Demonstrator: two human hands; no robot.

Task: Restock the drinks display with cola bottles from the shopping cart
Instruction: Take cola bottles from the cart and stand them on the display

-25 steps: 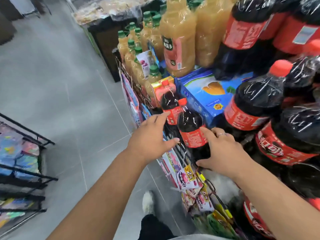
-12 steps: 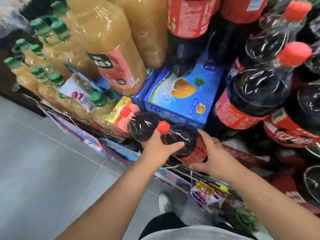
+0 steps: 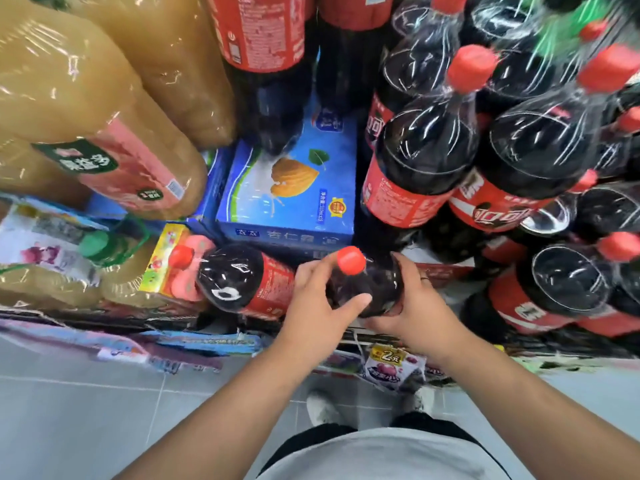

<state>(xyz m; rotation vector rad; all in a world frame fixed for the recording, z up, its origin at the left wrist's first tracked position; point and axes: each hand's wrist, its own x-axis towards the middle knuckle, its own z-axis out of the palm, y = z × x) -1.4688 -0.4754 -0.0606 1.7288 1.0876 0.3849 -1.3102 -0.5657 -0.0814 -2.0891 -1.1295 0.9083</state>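
Note:
A small cola bottle [image 3: 372, 284] with a red cap stands at the front edge of the drinks display, in front of a blue carton. My left hand [image 3: 311, 306] wraps its left side and my right hand [image 3: 415, 306] holds its right side. A second small cola bottle [image 3: 242, 282] with a red label stands just to its left, untouched. Large shrink-wrapped cola bottles [image 3: 422, 161] are stacked to the right and behind. The shopping cart is out of view.
A blue carton [image 3: 294, 192] sits behind the held bottle. Big yellow juice bottles [image 3: 104, 133] fill the left of the display, with green-capped ones [image 3: 93, 244] lower down. Snack packets [image 3: 391, 368] hang off the display's front. Grey floor tiles [image 3: 86, 410] lie below.
The camera has swung closer and down over the display. Both hands stay on the small cola bottle, which now stands a little further right of its neighbour.

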